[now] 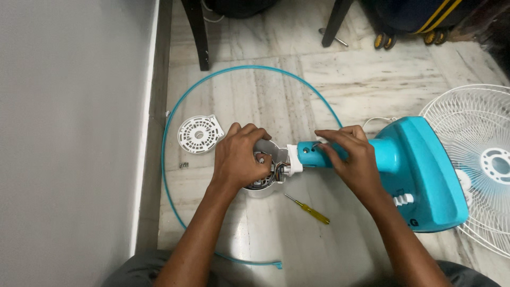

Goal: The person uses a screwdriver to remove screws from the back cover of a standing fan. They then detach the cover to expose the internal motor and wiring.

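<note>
While hands work, a yellow screwdriver (307, 208) lies beneath the fan stand (419, 170).

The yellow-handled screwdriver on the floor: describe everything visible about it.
The screwdriver is small and slim, with a translucent yellow handle that looks like plastic and a thin metal shaft. It lies flat on the pale marble floor, slanted, with the tip pointing up-left toward the open motor housing and the handle down-right. It sits between the person's forearms, inside the teal ring. Neither the left hand nor the right hand touches it; nothing else rests against it.
</note>
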